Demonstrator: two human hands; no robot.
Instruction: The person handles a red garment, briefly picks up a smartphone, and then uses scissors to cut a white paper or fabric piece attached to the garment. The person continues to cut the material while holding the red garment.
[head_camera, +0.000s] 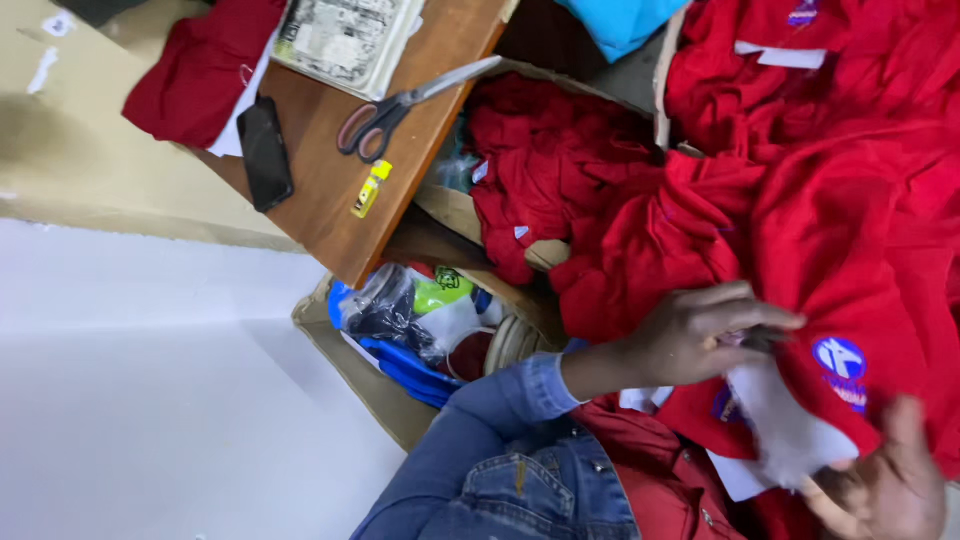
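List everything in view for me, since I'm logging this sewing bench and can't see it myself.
Garments: many, red, heaped at right.
White backing piece: one, on the garment in hand.
Round badge: one, blue.
Scissors: one, grey handles, on the wooden table.
Phone: one, black, on the table.
Small tube: one, yellow, near the table edge.
Cardboard box: one, holding bagged items.
Left hand: pressing the garment, denim sleeve.
Right hand: gripping the garment's lower edge.

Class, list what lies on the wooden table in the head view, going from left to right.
Black phone → scissors → small yellow tube. The printed packet above overlaps them, so it is left out.
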